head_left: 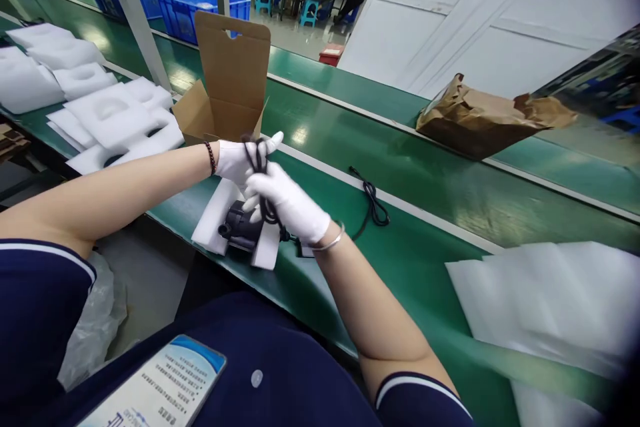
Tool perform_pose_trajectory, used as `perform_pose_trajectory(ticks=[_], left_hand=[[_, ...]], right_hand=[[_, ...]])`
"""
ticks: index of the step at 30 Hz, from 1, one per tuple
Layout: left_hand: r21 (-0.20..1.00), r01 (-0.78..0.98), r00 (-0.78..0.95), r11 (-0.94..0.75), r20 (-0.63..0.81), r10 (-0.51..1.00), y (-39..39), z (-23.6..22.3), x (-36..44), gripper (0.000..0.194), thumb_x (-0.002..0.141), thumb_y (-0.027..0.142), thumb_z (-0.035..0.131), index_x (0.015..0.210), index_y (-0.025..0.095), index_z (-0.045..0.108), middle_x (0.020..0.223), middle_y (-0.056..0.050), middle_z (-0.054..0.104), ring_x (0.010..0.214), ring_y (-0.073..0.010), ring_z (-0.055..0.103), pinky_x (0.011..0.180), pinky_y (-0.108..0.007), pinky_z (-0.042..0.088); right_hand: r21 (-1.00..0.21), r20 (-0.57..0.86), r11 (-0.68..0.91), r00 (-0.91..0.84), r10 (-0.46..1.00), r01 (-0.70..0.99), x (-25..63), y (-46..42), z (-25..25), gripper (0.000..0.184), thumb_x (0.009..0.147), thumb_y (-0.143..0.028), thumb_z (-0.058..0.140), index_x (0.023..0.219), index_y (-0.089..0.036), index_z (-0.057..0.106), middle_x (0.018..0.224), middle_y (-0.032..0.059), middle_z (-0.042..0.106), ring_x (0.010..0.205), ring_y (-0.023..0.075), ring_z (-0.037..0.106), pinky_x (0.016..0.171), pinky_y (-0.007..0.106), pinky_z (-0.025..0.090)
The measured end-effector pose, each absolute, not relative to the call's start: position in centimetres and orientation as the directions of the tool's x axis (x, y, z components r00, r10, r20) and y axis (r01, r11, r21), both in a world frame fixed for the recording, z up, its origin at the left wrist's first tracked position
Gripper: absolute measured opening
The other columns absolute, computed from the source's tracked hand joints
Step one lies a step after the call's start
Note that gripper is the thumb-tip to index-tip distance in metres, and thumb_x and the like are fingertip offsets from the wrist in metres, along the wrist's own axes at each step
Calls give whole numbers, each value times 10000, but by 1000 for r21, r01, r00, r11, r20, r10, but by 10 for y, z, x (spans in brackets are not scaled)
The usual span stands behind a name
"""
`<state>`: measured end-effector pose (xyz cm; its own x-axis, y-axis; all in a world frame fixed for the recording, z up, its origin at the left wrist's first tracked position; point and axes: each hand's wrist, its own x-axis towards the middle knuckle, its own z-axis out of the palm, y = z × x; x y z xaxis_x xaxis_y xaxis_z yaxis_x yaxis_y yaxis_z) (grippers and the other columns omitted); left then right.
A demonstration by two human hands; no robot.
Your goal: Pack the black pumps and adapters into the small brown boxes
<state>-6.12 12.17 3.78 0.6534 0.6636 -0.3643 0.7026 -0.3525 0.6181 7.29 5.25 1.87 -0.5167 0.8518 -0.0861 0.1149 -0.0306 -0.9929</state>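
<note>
My left hand (239,159), in a white glove, has a looped black cable (259,153) around its fingers, with the thumb stretched out. Just to its right, my gloved right hand (285,199) grips the same bundle, its fingers curled round the hanging loops. Below both hands a black device that looks like a small pump (241,225) sits between white foam blocks (215,219). Part of the device is hidden by the right hand and the cable. Behind my left hand stands an open cardboard box (234,73), its lid raised.
White foam inserts (107,113) are piled at the left. Another stretch of black cable (373,200) lies on the green belt (410,260) at right. Foam sheets (545,300) lie at far right, brown paper (480,117) farther back. Blue crates (200,13) and a metal post (133,13) stand behind.
</note>
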Motion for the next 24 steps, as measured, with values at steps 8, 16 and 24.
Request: perform_pose_trajectory(ticks=[8, 16, 24], left_hand=[[375, 754, 657, -539, -443, 610, 106, 49, -44, 471, 678, 285, 692, 1117, 199, 547, 1002, -41, 744, 782, -186, 652, 643, -237, 453], [518, 787, 584, -334, -452, 674, 109, 28, -42, 365, 754, 151, 565, 1115, 168, 517, 892, -24, 742, 723, -158, 678, 612, -217, 455], [216, 794, 592, -568, -486, 643, 112, 9, -46, 190, 845, 271, 490, 852, 205, 668, 858, -65, 706, 670, -185, 601, 617, -284, 384]], right_hand=[[-404, -29, 409, -459, 888, 818, 54, -14, 39, 627, 811, -622, 675, 1138, -96, 580, 989, 193, 634, 935, 349, 619, 850, 481, 479], [-939, -132, 14, -397, 908, 345, 135, 71, -40, 322, 949, -461, 461, 1091, -200, 583, 844, 4, 628, 660, 141, 541, 612, 253, 434], [-990, -136, -133, -430, 892, 38, 139, 66, -85, 425, 857, -581, 583, 1005, -183, 573, 832, -1, 601, 568, 102, 476, 507, 226, 393]])
